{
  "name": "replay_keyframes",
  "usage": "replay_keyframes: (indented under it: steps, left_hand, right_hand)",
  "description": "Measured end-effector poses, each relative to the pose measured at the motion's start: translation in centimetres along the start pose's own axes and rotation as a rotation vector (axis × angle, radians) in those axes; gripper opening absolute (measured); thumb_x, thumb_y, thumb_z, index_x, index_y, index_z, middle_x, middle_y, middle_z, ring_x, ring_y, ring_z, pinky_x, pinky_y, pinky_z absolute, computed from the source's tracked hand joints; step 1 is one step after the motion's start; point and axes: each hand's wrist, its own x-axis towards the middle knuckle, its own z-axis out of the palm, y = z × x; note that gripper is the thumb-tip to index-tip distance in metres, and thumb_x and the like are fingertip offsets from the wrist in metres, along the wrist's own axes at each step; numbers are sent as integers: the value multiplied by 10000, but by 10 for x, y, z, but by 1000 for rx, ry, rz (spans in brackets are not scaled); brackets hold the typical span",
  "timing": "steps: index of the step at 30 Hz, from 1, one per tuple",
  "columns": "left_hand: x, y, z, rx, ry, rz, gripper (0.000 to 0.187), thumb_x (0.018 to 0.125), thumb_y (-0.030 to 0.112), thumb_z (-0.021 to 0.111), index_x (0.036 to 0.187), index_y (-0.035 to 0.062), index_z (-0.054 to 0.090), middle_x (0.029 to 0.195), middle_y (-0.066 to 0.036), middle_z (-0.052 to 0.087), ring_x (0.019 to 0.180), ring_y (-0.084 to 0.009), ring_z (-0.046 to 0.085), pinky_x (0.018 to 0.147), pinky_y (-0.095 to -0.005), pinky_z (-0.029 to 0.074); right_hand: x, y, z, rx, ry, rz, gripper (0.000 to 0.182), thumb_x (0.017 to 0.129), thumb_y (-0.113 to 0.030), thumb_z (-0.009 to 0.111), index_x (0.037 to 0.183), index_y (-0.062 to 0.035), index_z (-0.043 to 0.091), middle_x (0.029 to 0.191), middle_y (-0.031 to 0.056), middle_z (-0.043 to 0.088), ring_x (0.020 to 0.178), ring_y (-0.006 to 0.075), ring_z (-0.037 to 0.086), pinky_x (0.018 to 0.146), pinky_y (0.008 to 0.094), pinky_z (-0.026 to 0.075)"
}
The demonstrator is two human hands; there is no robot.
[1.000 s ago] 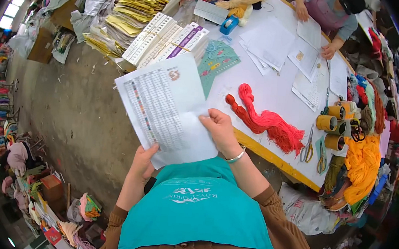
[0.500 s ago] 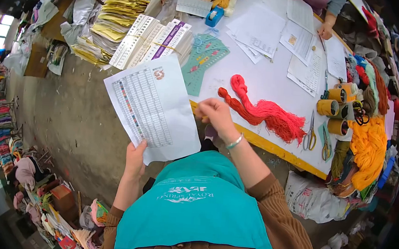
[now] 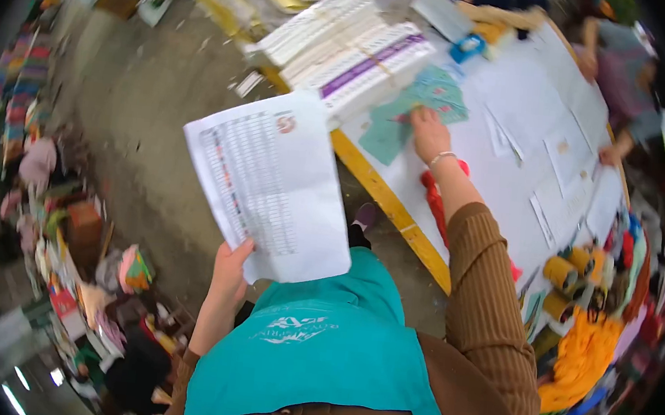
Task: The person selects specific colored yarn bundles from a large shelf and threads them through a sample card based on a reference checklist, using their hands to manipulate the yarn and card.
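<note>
My left hand [image 3: 230,274] holds a printed sheet [image 3: 267,182] with a colour table by its lower edge, raised in front of me. My right hand [image 3: 429,134] is stretched out over the white table [image 3: 508,183] and rests on a green card [image 3: 412,112] beside stacks of white sample cards [image 3: 346,47]. Red yarn [image 3: 437,205] lies under my forearm, partly hidden by the brown sleeve. Whether the right fingers grip the green card is not clear because of blur.
Papers [image 3: 545,123] cover the table's far part, where another person [image 3: 623,91] sits. Yarn cones [image 3: 571,280] and orange yarn [image 3: 580,356] crowd the right end. A yellow table edge [image 3: 388,204] borders the concrete floor [image 3: 135,111], with piled goods at left.
My right hand let go of the sheet and reached forward across the table to the green card. The left hand alone now holds the sheet. My head turned, shifting the view.
</note>
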Motion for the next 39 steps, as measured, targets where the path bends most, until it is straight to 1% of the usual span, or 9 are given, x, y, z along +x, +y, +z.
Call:
replay_keyframes:
  steps: [1,3,8,19,28,30,33,37,39]
  left_hand:
    - [-3,-3,7,-20,10,13,313,944,102,573,1223,-39,564,1143,-101,642,1020,-186,598,906,-330,473]
    - [-4,-3,21,-55,40,-11,303,941,102,572,1209,-39,576,1128,-98,646,1014,-182,599,909,-329,473]
    - [-2,-3,30,-100,-20,-51,356,967,108,526,1280,-60,518,1201,-134,625,1060,-221,611,923,-369,493]
    - [3,-6,30,-144,-38,-56,353,969,126,530,1268,-61,535,1198,-136,629,1063,-221,605,938,-373,481]
    - [5,-5,28,-113,-26,-63,340,965,125,541,1251,-58,558,1192,-132,636,1067,-213,597,945,-363,470]
    - [5,-5,26,-110,-38,-61,340,965,126,540,1250,-58,560,1192,-132,637,1069,-212,597,949,-362,467]
    - [7,-2,24,-78,-55,-63,345,966,125,536,1256,-60,557,1194,-131,638,1080,-213,594,962,-361,457]
    - [7,0,24,-80,-93,-58,346,971,122,519,1266,-56,547,1204,-132,631,1083,-221,597,961,-370,464]
    - [6,1,23,-97,-106,-54,347,966,120,528,1260,-62,555,1203,-136,635,1095,-220,590,975,-365,452]
  right_hand:
    - [6,5,12,-38,52,-43,385,847,-81,529,1232,-75,523,1364,169,501,1280,327,476,902,430,520]
    - [23,4,7,-74,-86,-16,393,872,-96,519,1265,-100,511,1402,145,469,1327,312,430,913,444,514]
    - [43,3,10,-184,-242,-28,465,902,-128,515,1363,-156,457,1426,98,444,1374,272,372,919,484,487]
    - [62,-4,4,-301,-287,-108,430,880,-132,549,1307,-165,509,1192,85,574,1206,270,509,894,484,470]
    - [49,-4,-5,-364,-146,-177,291,870,-135,557,1158,-133,593,1180,92,572,1206,280,502,956,470,432]
    - [43,-3,-3,-347,60,-207,234,858,-116,558,1085,-120,612,1195,91,571,1253,277,476,986,471,408]
    - [37,0,-5,-295,110,-217,209,853,-99,548,1054,-112,607,1190,96,578,1273,273,470,996,478,400]
    - [30,6,-17,-210,9,-259,241,834,-79,540,1058,-115,624,1132,102,614,1211,270,515,991,476,401]
    - [25,5,-22,-173,-23,-288,252,802,-46,539,1024,-110,640,1026,104,659,1111,274,573,975,462,415]
